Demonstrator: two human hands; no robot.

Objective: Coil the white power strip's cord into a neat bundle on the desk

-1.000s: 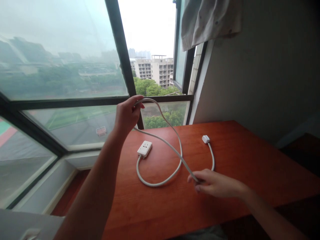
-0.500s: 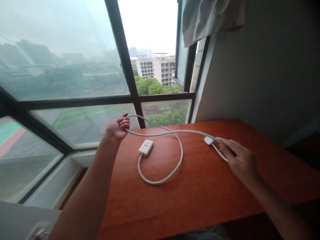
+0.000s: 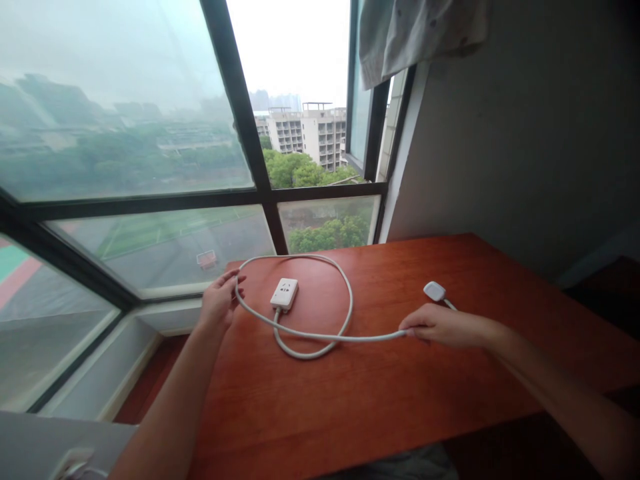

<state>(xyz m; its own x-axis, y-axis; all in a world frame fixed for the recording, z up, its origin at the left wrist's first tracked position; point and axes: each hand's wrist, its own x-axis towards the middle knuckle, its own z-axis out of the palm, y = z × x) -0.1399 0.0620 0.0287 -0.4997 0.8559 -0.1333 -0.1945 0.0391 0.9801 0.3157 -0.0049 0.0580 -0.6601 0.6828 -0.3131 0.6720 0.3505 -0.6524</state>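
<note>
A white extension cord [image 3: 350, 293] forms a loop over the reddish-brown table. Its socket block [image 3: 285, 295] lies face up inside the loop, towards the left. At the loop's left end my left hand [image 3: 223, 297] holds the cable, thumb and fingers around it, near the table's left edge. Further right, my right hand [image 3: 440, 325] pinches another stretch of the same cable close to the tabletop. The white plug [image 3: 435, 291] rests just behind my right hand, and its short length of cable runs down behind that hand.
The wooden table [image 3: 310, 413] borders a dark-framed window [image 3: 200, 200] at the back and left. One pane stands open beside a hanging curtain [image 3: 420, 33]. A grey wall [image 3: 510, 133] rises on the right. At lower left is a pale ledge [image 3: 45, 440].
Both hands have come down and towards me, lowering the cable onto the table. The loop is wider and rounder. My right hand has shifted left, and the plug now lies further right.
</note>
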